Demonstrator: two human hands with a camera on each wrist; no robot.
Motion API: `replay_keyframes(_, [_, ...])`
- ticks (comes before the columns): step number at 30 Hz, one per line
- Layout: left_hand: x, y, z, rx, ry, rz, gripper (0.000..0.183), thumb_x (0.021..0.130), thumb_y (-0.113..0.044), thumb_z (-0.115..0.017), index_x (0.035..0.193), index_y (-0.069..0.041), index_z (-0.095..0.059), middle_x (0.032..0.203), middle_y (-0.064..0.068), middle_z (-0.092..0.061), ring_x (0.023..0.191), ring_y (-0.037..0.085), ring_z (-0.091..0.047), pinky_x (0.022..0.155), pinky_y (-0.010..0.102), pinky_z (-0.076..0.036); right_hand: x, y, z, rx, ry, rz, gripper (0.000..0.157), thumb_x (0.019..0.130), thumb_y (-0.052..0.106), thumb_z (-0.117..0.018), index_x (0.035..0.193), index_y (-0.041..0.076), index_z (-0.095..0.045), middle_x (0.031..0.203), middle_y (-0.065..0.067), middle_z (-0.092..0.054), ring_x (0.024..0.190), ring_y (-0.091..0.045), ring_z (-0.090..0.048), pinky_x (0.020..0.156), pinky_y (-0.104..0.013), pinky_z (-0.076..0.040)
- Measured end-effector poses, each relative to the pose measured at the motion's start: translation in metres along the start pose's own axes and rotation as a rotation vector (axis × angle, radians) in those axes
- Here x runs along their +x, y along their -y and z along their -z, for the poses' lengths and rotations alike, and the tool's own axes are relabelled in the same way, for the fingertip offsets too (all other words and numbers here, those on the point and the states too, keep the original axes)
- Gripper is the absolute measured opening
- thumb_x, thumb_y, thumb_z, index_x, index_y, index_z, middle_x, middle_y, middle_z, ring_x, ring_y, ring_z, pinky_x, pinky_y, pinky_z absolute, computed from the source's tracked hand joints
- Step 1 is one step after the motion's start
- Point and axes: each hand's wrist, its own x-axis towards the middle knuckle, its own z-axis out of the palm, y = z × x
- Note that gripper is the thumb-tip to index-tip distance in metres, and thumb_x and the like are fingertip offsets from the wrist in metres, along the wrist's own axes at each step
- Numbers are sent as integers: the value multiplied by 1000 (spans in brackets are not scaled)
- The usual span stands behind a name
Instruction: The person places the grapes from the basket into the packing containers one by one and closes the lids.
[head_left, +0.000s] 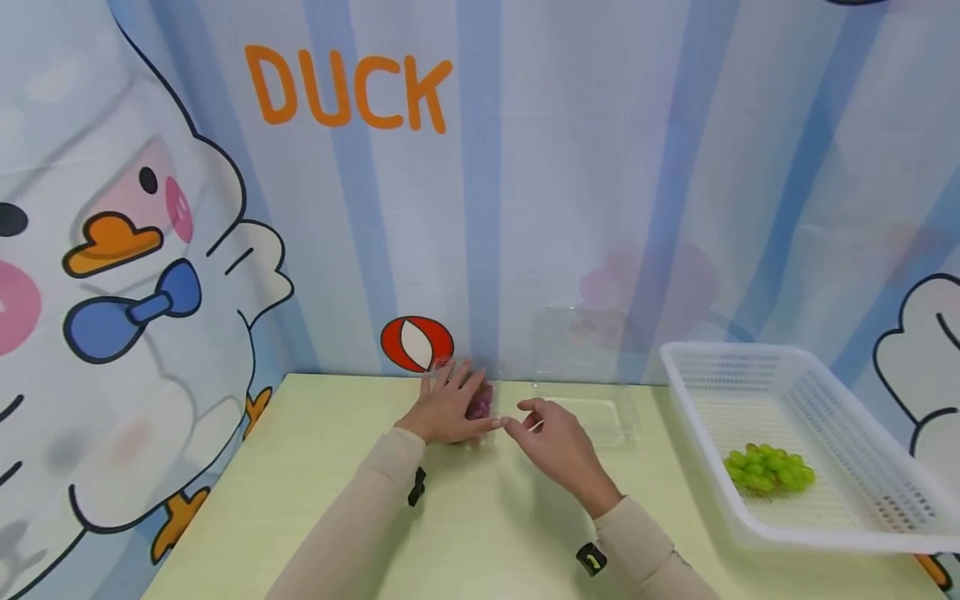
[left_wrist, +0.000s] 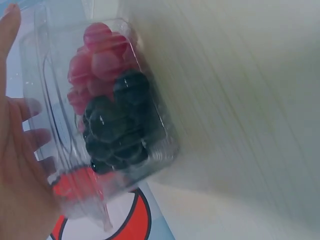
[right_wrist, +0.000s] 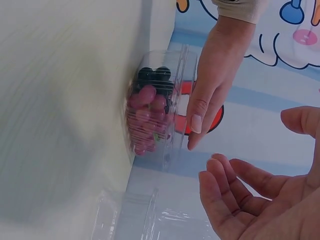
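A clear plastic clamshell box (left_wrist: 162, 142) with its lid down stands near the back of the table. Inside it lie red grapes (left_wrist: 102, 65) and dark grapes (left_wrist: 117, 127). My left hand (head_left: 447, 412) rests spread over the lid, its fingers mostly straight, and covers much of the box in the head view. Just right of the box, my right hand (head_left: 558, 442) hovers with loosely bent fingers and holds nothing. In the right wrist view, a gap shows between the right fingertips (right_wrist: 215, 172) and the box.
Behind my right hand a second clear clamshell box (head_left: 592, 417) stands with its lid raised against the curtain (head_left: 555, 167). At the right, a white plastic basket (head_left: 712, 475) holds a bunch of green grapes (head_left: 768, 469). The pale yellow table (head_left: 315, 467) ends at the curtain.
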Motion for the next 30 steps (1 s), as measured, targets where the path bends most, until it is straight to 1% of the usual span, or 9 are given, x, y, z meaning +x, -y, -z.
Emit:
replay_keyframes(3, [4,-2,0,20,-15,-19,96,88,-81,-48,159,-16,-37,166,13,-27,152,43,-21,115,74,-16,0,-1,5,-2,-2,6,52,96,50,-65,131,11,-66,101,0,-71,91,-14,-66,72,-36,-55])
replay_keyframes(7, [9,-6,-1,35,-14,-24,95,89,-79,-48,159,-17,-36,167,13,-26,152,42,-22,115,74,-17,0,-4,13,-13,-10,0,52,96,50,-65,132,12,-66,102,1,-71,92,-14,-67,74,-37,-55])
replay_keyframes(12, [15,-11,-3,33,15,-31,99,88,-82,-46,161,-16,-33,168,13,-22,153,42,-20,113,76,-18,0,-7,23,-52,2,5,58,96,56,-62,135,12,-64,111,-2,-70,98,-17,-67,77,-40,-56])
replay_keyframes(15, [19,-14,-5,22,30,-43,101,87,-83,-45,161,-16,-31,168,14,-20,153,42,-18,112,77,-19,-1,-9,28,-85,22,12,64,96,61,-59,138,13,-62,117,-5,-70,105,-21,-67,81,-44,-56])
replay_keyframes(18, [22,-17,-8,-4,42,-48,102,87,-84,-45,162,-18,-29,169,13,-17,154,42,-15,112,78,-18,-1,-11,31,-112,29,20,67,96,63,-58,140,13,-60,120,-6,-69,110,-26,-67,85,-47,-56])
replay_keyframes(25, [26,-26,-10,-19,79,-59,101,88,-83,-45,163,-19,-25,171,13,-11,155,43,-11,112,77,-16,-5,-20,39,-122,28,-5,71,96,67,-54,142,14,-59,124,-6,-67,115,-29,-65,88,-51,-54])
replay_keyframes(30, [29,-32,-9,-18,88,-64,98,89,-81,-46,163,-20,-26,171,12,-10,155,43,-12,113,77,-15,-9,-24,48,-132,29,-17,72,96,68,-53,142,13,-58,128,-7,-65,116,-30,-64,89,-52,-54])
